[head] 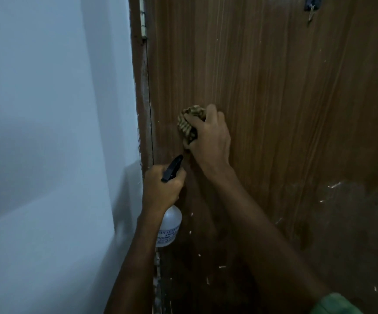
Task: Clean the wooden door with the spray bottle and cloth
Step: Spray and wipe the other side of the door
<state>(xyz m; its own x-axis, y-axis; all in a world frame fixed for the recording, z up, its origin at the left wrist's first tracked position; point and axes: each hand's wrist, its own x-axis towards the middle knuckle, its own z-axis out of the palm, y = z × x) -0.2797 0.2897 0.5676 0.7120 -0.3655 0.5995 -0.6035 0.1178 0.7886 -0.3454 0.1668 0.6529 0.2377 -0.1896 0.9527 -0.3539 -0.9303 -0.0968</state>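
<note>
The brown wooden door point(274, 87) fills the right of the view, with pale specks and a darker patch low down. My right hand point(209, 141) grips a bunched striped cloth point(189, 122) and presses it against the door near its hinge side. Just below, my left hand point(161, 189) grips the neck of a clear spray bottle point(170, 227) with a white label; its black nozzle point(173, 167) points up toward the cloth.
A pale wall point(47, 132) stands to the left, meeting the door frame point(141, 98). A metal hinge point(143, 17) sits at the top of the frame. A dark hook point(311, 6) hangs high on the door at the right.
</note>
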